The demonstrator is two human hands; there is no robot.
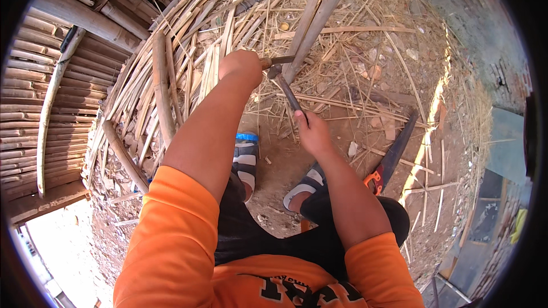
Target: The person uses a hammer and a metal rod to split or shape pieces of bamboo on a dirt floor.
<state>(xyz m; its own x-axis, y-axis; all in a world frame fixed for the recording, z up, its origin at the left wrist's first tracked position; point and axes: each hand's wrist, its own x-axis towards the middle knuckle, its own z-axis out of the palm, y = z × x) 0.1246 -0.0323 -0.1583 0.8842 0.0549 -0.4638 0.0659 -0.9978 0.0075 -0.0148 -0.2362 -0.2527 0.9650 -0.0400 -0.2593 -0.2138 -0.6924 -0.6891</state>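
Observation:
My left hand (242, 67) is closed around the wooden handle of a knife (283, 60). Its dark blade lies across a split bamboo pole (329, 8), near the pole's lower end. A long dark gap runs along the pole toward the top of the view. In my right hand (313, 133) is a hammer (290, 93), gripped by the dark handle. The hammer's head sits just below the blade, close to the knife handle; whether it touches the knife, I cannot tell.
Split bamboo strips (220, 40) are heaped at the far left, beside thicker bamboo poles (161, 88). A handsaw (394, 154) with an orange handle lies right of my knee. Straw and stones litter the dirt floor. A bamboo wall (51, 102) stands left.

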